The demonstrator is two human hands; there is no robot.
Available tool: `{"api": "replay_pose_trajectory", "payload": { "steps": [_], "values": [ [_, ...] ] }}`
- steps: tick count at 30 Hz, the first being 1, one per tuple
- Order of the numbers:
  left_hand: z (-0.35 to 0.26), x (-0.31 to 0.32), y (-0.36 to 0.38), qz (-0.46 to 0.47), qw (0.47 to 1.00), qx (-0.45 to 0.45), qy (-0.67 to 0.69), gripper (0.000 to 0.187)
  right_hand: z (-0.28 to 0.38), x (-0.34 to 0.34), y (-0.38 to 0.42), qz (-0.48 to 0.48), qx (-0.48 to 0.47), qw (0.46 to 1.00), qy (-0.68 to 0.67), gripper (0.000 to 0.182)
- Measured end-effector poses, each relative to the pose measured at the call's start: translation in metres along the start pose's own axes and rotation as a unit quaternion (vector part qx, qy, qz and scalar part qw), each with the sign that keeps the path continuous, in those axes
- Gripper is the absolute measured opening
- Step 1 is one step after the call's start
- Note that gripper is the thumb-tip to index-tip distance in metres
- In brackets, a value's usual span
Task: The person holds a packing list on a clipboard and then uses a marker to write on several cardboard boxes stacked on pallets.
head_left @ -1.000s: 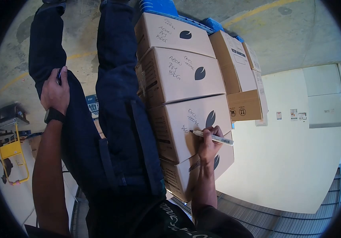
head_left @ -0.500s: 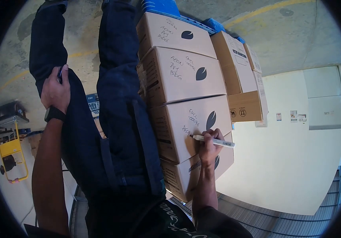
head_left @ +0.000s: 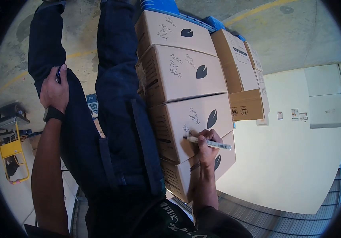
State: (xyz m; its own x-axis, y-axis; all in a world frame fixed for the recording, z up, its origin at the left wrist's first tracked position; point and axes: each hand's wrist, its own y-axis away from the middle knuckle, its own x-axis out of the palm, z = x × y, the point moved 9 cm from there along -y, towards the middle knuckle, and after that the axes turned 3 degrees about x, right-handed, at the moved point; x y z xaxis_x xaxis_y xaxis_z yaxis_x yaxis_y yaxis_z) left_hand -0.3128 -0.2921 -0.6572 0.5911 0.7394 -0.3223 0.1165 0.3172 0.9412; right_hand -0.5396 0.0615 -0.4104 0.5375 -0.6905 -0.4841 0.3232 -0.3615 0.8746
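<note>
My right hand (head_left: pixel 208 146) is closed round a white marker (head_left: pixel 219 145), its dark tip at the face of a cardboard box (head_left: pixel 174 115), just below the handwritten word "AEON". Handwriting and a black leaf print show on that box. Two more boxes (head_left: pixel 192 71) with similar writing stand beyond it, and another (head_left: pixel 186 174) lies nearer, partly behind my right hand. My left hand (head_left: pixel 55 89) rests on my thigh, its fingers curled round a small dark object (head_left: pixel 58 75) that looks like a marker cap or pen.
Blue pallet parts (head_left: pixel 160 6) show beyond the boxes. More cartons (head_left: pixel 234 59) stand to the right, in front of a pale wall (head_left: pixel 281 158). At far left is a yellow-framed trolley (head_left: pixel 10 148) beside a dark stool-like object (head_left: pixel 11 113).
The marker tip has moved left and slightly down, from the end of "AEON" to beneath its start. My left hand has hardly moved.
</note>
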Motion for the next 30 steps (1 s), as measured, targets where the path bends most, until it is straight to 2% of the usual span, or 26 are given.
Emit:
{"api": "replay_pose_trajectory", "payload": {
  "steps": [6,16,19,21,25,27,30],
  "values": [
    [0.002,0.002,0.0,-0.027,1.0,0.014,0.004,0.05,0.001,-0.002,-0.003,-0.042,0.002,0.998,0.041,0.034],
    [0.001,0.0,-0.001,-0.015,1.0,0.006,-0.008,0.046,-0.005,-0.01,-0.002,-0.021,-0.015,0.999,0.03,0.031],
    [-0.004,-0.004,0.0,-0.015,1.0,0.003,-0.011,0.047,-0.007,-0.009,-0.003,-0.004,-0.015,1.0,0.014,0.03],
    [-0.003,-0.004,0.002,-0.015,1.0,-0.004,-0.017,0.048,-0.007,-0.014,-0.002,-0.056,-0.009,0.998,0.005,0.028],
    [-0.001,-0.003,0.0,-0.034,0.999,0.008,-0.014,0.047,-0.004,-0.012,0.001,-0.052,0.004,0.999,-0.009,0.027],
    [-0.001,-0.003,0.001,-0.034,0.999,0.009,-0.013,0.047,-0.003,-0.013,0.001,-0.082,0.017,0.996,-0.031,0.027],
    [0.001,-0.001,-0.001,0.002,1.0,-0.006,-0.002,0.053,0.001,-0.008,0.001,-0.07,0.031,0.995,-0.056,0.028]
  ]
}}
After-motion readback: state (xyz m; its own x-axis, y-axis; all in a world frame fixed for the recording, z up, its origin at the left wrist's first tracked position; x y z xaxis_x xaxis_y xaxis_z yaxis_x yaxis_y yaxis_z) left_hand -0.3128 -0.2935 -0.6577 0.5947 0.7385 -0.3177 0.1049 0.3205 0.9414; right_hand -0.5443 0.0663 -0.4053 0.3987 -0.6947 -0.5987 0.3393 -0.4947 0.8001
